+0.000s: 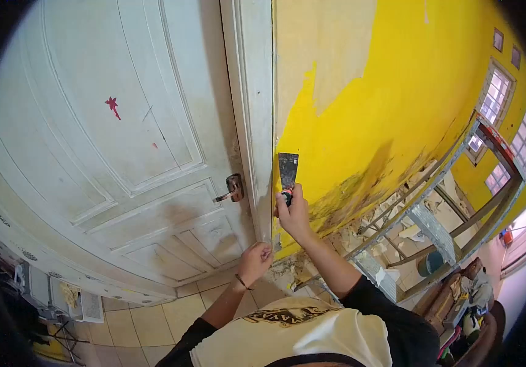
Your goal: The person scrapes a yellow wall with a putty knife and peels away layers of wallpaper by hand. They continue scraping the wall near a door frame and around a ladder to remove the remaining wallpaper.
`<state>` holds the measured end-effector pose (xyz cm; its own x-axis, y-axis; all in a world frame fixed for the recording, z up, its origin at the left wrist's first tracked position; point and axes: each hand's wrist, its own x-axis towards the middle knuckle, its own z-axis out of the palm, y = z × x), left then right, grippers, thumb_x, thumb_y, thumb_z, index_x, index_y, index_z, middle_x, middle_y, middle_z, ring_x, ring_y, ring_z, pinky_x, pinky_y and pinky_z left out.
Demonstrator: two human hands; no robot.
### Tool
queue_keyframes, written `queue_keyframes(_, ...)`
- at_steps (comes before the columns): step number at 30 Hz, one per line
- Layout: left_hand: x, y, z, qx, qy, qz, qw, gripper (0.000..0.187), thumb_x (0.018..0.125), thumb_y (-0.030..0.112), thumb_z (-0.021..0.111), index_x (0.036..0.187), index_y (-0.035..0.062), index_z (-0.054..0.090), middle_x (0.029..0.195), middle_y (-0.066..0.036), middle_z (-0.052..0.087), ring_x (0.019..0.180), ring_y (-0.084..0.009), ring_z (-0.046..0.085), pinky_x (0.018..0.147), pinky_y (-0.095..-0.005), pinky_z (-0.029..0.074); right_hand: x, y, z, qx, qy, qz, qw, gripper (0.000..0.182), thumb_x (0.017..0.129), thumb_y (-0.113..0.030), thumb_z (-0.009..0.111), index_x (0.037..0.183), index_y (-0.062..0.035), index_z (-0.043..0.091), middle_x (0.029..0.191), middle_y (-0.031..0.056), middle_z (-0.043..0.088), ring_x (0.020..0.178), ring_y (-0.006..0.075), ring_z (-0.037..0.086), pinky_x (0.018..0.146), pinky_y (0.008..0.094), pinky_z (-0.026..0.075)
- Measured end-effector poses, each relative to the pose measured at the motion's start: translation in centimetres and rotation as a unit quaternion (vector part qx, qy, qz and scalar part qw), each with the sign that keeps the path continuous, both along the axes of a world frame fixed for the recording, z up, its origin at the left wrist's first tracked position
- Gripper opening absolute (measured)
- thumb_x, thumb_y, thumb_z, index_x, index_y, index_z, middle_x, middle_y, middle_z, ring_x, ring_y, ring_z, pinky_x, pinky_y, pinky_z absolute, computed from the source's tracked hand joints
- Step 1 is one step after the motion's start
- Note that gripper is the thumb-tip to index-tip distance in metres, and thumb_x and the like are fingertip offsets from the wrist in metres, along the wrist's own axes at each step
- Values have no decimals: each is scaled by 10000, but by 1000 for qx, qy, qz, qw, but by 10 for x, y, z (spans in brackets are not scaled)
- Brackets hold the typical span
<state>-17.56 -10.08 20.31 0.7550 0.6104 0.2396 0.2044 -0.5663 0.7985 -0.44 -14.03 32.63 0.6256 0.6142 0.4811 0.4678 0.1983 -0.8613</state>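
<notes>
My right hand point(293, 213) is wrapped round the handle of a scraper point(288, 170), whose flat dark blade points up against the yellow wall point(410, 79), close to the white door frame point(247, 92). Above the blade, a patch of the yellow coating is gone and a beige layer point(330, 43) shows with a ragged edge. Lower and to the left, my left hand point(255, 260) is closed near the foot of the door frame; whatever its curled fingers hold, if anything, is hidden.
A white door point(171, 122) with a metal handle point(232, 188) fills the left. On the right a metal ladder point(425, 214) leans over peeled debris, with a bucket point(430, 263) near it. Piled belongings point(471, 300) lie lower right; a grey-white crate point(91, 306) stands lower left on the tiles.
</notes>
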Motion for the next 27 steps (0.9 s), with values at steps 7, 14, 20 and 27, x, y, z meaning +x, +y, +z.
queue_keyframes(7,-2,-17,-12,2,33,-33,999,243,839,134,720,1043,14,665,910,-154,701,798,-259,708,728,-343,569,1,14,-5,-12,-5,-20,1000,268,1007,-191,590,1099,-4,421,614,107,591,516,220,676,475,352,514)
queue_keyframes(14,-16,-27,-31,-51,16,-37,998,243,843,160,712,1029,9,669,909,-174,702,814,-282,715,736,-368,574,-5,38,-23,20,-41,-62,997,259,1010,-171,576,1048,-6,379,636,110,594,519,211,660,474,353,513)
queue_keyframes(20,-29,-24,-32,-71,67,-26,995,307,881,217,713,1104,12,666,959,-143,722,869,-211,699,810,-329,559,-7,42,-12,16,10,-60,998,287,978,-201,593,1084,18,439,735,278,620,692,507,627,587,533,469)
queue_keyframes(27,-38,-29,-33,-70,39,1,997,253,846,183,710,1039,22,681,928,-173,721,869,-275,727,751,-360,573,14,31,62,60,-20,-78,995,273,986,-208,612,1042,10,457,742,223,647,676,412,678,574,467,501)
